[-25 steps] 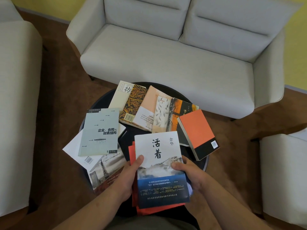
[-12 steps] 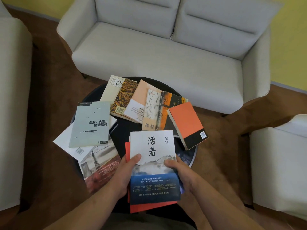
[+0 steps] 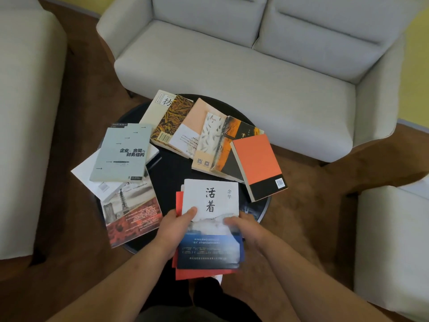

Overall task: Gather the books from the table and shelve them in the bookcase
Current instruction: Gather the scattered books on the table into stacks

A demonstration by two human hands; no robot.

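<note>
Gripping a small stack of books at the near edge of the round black worktop, the person has both hands closed on it: the left hand clasps the left side with the thumb pressed on the top cover, and the right hand clasps the right side with fingers curled over the same cover. The top book is white above and dark blue below, with two large black characters; beneath it a red book sticks out along the left and bottom edges, and I cannot tell how many more lie in the stack. On the left of the worktop three books overlap: a pale green book on top, a white book under it jutting past the rim, and a grey-and-red book nearest the left hand. Across the far side five books fan out, overlapping one another: a cream book, a brown patterned book, a peach book, a book with feather marks and a dark orange book. At the right an orange-and-black book lies on the fan's end and overhangs the rim. One grey sofa stands behind the worktop.
</note>
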